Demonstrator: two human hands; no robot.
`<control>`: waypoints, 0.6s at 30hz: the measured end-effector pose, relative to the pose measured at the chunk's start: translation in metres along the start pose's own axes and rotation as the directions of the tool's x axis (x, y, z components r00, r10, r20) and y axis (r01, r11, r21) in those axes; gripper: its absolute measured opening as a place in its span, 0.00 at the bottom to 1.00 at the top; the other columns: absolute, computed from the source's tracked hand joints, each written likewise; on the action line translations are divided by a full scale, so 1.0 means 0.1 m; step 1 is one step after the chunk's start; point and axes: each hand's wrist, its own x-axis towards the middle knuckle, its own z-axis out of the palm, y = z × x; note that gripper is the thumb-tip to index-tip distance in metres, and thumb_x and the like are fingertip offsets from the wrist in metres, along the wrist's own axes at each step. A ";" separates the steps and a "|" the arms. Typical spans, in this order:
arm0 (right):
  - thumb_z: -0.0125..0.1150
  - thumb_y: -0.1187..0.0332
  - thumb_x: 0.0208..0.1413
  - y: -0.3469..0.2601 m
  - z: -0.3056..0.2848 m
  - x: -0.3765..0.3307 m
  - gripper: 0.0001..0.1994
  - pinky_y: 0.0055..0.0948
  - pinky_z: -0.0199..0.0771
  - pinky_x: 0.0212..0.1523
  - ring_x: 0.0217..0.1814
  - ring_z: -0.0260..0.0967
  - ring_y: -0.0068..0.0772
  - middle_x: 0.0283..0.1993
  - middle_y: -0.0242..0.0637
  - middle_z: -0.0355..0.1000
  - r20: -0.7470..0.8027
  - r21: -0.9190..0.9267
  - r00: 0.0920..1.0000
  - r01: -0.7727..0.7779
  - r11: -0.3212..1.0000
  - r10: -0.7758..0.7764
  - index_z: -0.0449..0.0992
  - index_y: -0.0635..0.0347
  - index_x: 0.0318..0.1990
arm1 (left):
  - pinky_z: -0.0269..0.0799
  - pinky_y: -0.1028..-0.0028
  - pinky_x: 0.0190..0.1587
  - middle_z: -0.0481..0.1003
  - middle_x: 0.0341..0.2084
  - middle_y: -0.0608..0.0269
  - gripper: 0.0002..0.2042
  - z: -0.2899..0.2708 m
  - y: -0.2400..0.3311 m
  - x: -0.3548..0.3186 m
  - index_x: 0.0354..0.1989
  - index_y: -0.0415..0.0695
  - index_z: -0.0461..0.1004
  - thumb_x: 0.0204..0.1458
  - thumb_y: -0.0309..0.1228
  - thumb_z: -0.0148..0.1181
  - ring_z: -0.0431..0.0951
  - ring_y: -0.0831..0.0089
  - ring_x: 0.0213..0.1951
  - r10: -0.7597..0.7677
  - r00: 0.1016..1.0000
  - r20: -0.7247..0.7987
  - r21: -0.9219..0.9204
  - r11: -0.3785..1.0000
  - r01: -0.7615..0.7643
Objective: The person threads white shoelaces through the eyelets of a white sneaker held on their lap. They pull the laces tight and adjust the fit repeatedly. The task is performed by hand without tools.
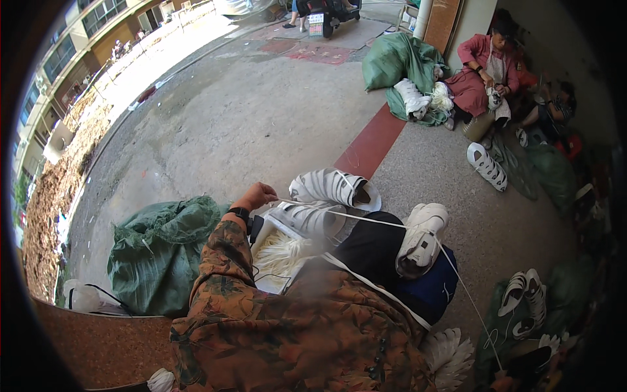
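Observation:
A white shoe [423,238] rests on my knee, over dark and blue cloth. A long white shoelace [375,221] runs taut from it toward both sides. My left hand [260,195], raised at the left, is closed with its fingers pinching one end. Far out at the lower right, the other length reaches my right hand [503,381], dim and partly cut off, its fingertips closed on the lace. Beside my left forearm a white box [266,283] holds a heap of pale laces [287,251]. Stacked white shoe uppers [326,187] lie just beyond the box.
A green sack [157,255] slumps at my left. More shoe uppers [522,300] lie on dark green sacking at the right. White strips [449,356] fan out by my right side. A person in pink [486,72] sits working near bulky green sacks [401,62]; a scooter [324,16] stands far off.

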 end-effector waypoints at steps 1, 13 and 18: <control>0.52 0.76 0.50 -0.04 0.04 -0.05 0.01 0.31 0.56 0.21 0.23 0.62 0.34 0.26 0.41 0.68 0.019 0.023 1.000 0.001 1.000 -0.001 0.68 0.63 0.29 | 0.67 0.76 0.24 0.74 0.15 0.66 0.03 -0.03 -0.03 -0.03 0.26 0.42 0.80 0.43 0.26 0.64 0.71 0.79 0.19 -0.018 1.000 -0.020 0.024 1.000 0.018; 0.54 0.77 0.47 -1.15 0.45 -0.99 0.06 0.23 0.54 0.12 0.12 0.58 0.25 0.14 0.34 0.63 0.621 0.668 0.592 -0.057 0.742 -0.514 0.63 0.59 0.23 | 0.70 0.70 0.26 0.76 0.17 0.62 0.06 -0.19 -0.41 -0.40 0.26 0.44 0.81 0.41 0.32 0.67 0.74 0.71 0.19 -0.220 0.958 -0.182 0.347 0.898 0.272; 0.54 0.76 0.45 -2.28 -0.23 -2.25 0.02 0.20 0.64 0.21 0.20 0.66 0.23 0.20 0.34 0.69 0.528 0.849 0.106 -0.038 0.527 -0.843 0.69 0.61 0.25 | 0.66 0.71 0.22 0.73 0.15 0.64 0.11 0.49 -0.48 -0.16 0.22 0.39 0.77 0.42 0.34 0.67 0.70 0.73 0.17 -0.232 0.966 -0.112 0.067 0.968 0.240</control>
